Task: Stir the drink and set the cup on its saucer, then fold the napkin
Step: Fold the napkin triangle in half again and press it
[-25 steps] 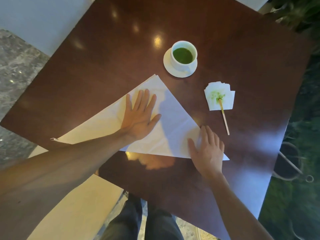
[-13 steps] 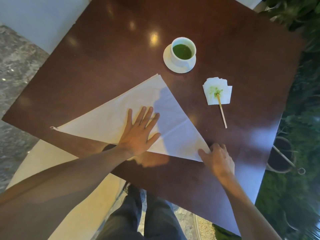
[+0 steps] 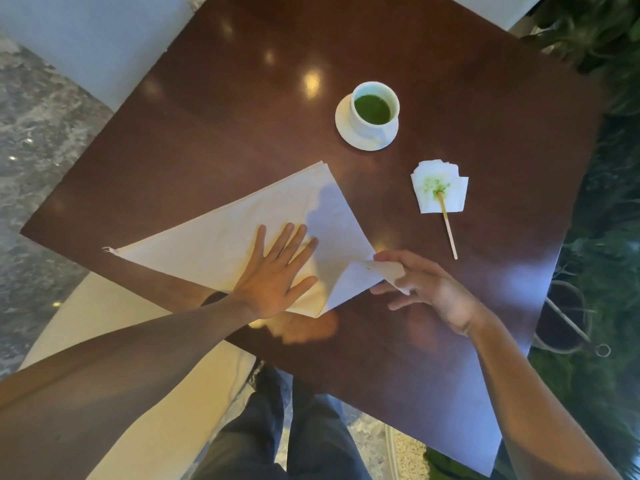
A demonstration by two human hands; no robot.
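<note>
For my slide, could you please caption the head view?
Left hand pins the napkin while right hand lifts its corner; cup sits on saucer.

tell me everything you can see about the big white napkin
The napkin is a large white sheet, cloth or soft paper, folded into a triangle lying flat on the dark wooden table. The left hand presses it down flat, palm spread. The right hand pinches its near right corner, lifted and curling over.

Both forearms bare, no sleeves in view. Left hand (image 3: pixel 273 282) and right hand (image 3: pixel 429 289) bare, no rings seen. Dark band at left wrist (image 3: pixel 214 298). Dark blue trousers (image 3: pixel 277 427).
</note>
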